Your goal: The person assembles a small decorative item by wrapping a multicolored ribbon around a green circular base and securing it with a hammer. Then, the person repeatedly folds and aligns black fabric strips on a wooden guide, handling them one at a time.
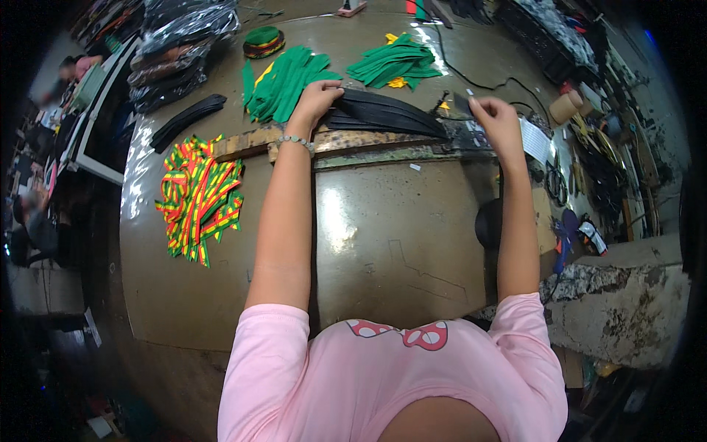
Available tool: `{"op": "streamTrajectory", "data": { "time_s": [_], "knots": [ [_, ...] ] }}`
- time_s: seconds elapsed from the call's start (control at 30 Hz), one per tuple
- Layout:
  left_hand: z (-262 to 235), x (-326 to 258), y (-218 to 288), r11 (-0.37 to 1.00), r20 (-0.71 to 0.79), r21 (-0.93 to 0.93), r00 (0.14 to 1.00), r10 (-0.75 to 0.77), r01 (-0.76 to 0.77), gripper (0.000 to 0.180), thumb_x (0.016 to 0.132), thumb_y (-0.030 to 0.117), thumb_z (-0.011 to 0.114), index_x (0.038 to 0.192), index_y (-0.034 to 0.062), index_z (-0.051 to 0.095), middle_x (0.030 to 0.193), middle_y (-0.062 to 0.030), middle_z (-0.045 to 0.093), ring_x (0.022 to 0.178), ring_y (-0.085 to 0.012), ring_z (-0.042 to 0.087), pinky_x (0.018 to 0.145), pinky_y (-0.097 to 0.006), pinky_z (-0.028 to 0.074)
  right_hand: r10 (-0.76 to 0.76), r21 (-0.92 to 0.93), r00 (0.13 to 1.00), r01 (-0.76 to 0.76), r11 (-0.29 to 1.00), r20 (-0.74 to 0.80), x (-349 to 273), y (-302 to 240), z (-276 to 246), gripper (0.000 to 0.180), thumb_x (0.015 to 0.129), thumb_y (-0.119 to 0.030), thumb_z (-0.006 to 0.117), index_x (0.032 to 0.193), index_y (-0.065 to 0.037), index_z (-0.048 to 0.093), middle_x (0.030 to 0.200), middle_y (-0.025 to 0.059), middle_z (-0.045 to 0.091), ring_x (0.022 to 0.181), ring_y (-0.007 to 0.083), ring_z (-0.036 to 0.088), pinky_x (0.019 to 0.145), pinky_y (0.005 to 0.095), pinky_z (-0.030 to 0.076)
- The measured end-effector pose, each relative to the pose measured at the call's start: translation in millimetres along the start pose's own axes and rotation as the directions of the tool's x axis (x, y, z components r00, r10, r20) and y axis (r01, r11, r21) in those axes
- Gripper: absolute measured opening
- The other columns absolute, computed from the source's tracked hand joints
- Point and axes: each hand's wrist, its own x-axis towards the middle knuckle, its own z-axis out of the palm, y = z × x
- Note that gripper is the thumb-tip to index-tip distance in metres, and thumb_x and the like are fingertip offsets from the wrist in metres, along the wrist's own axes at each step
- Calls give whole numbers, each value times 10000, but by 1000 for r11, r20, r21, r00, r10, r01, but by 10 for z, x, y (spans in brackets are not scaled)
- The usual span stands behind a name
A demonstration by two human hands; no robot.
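A bundle of long black strips [383,110] lies fanned across a worn wooden bar [250,141]. My left hand [317,104] is at its left end, fingers closed together on the strips; how many it grips is hidden. My right hand [498,121] pinches a small, flat, dark piece [462,103] between thumb and fingers, beyond the right end of the bundle. Behind the piece, a small dark upright fitting [444,97] stands at the strips' tips. A narrow dark band [314,243] runs along the table beside my left forearm; whether it is a strip or a gap, I cannot tell.
Green strips lie in two piles, one left [283,85] and one right [395,62]. Red, yellow and green striped ribbons [199,195] are heaped at left, below another black bundle [188,123]. A green roll [264,42], a cable [471,79] and blue-handled scissors [565,236] are around.
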Motion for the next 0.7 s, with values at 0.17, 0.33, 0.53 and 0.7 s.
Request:
{"op": "streamTrajectory", "data": {
  "time_s": [0.17, 0.33, 0.53, 0.7],
  "knots": [
    [-147, -62, 65, 995, 183, -70, 981, -62, 76, 281, 812, 201, 594, 1036, 33, 624, 856, -20, 594, 724, -83, 502, 582, -197, 370, -378, 43, 926, 378, 925, -18, 329, -824, 1112, 267, 798, -282, 626, 915, -47, 673, 788, 131, 663, 696, 214, 640, 634, 309, 484],
    [-161, -18, 36, 992, 142, -45, 984, -109, 116, 280, 840, 270, 568, 945, 21, 643, 819, -19, 604, 703, -81, 495, 575, -207, 371, -109, -164, 987, 127, 978, 115, 437, -845, 1748, 244, 772, -277, 630, 889, -69, 680, 820, 181, 644, 773, 326, 625, 701, 401, 484],
    [-65, 42, -29, 996, 55, -84, 998, -16, 20, 223, 811, 204, 638, 779, -17, 640, 728, -23, 605, 645, -91, 508, 595, -224, 395, -196, -143, 964, 223, 964, 179, 461, -812, 1631, 303, 761, -327, 642, 852, -41, 683, 803, 188, 644, 767, 330, 627, 705, 391, 485],
    [-60, 62, -55, 999, 58, -9, 998, -33, 33, 233, 812, 214, 632, 774, -16, 632, 692, -12, 575, 595, -89, 483, 543, -236, 382, -120, -110, 934, 165, 980, 337, 394, -572, 583, 485, 699, -489, 677, 767, -8, 679, 684, 136, 640, 624, 239, 616, 629, 355, 485]
  ]
}}
